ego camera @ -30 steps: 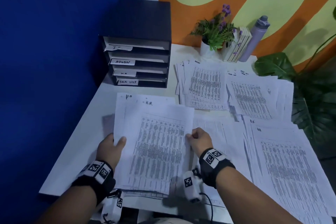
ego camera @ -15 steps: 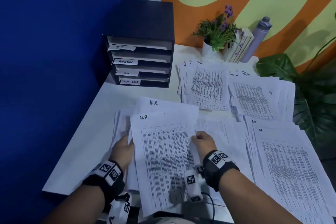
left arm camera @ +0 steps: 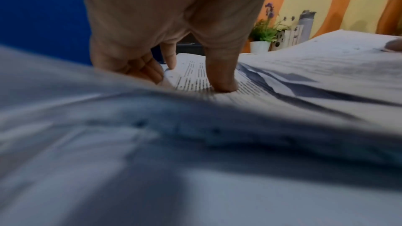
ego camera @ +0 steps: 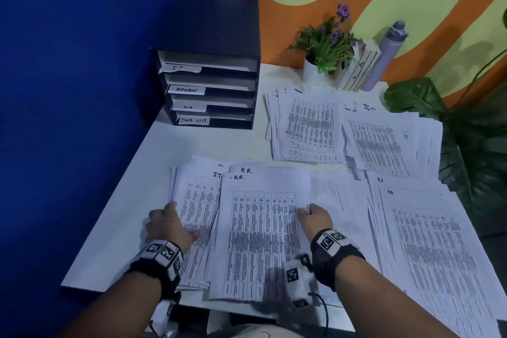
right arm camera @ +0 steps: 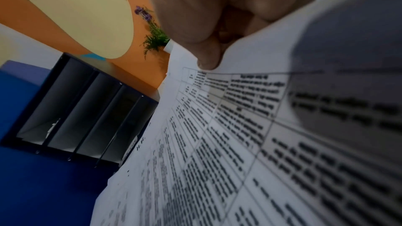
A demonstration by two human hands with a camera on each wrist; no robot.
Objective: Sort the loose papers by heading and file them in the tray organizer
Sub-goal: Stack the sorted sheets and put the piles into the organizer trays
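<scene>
A black tray organizer [ego camera: 211, 35] stands at the back left, its shelves labelled IT, ADMIN, H.R and TASK LIST. In front of me lies a loose paper stack [ego camera: 197, 200] with an I.T. sheet showing on top. My left hand [ego camera: 175, 223] grips its left edge; in the left wrist view the thumb [left arm camera: 222, 82] presses on top and the fingers [left arm camera: 147, 70] curl under. My right hand [ego camera: 310, 212] pinches the right edge of an H.R. sheet [ego camera: 260, 241] that overlaps the stack, with the thumb [right arm camera: 208, 61] on the sheet.
Sorted piles lie on the white table [ego camera: 219, 143]: ADMIN pile [ego camera: 307, 123], TASK LIST pile [ego camera: 384, 140], H.R. pile [ego camera: 428, 241] at the right. A potted plant [ego camera: 326, 46], books [ego camera: 362, 68] and a bottle [ego camera: 384, 55] stand at the back. A big leafy plant [ego camera: 472, 145] borders the right edge.
The H.R. sheet has slid rightward off the stack in my right hand, uncovering an I.T. sheet. My left hand has shifted to the stack's left edge.
</scene>
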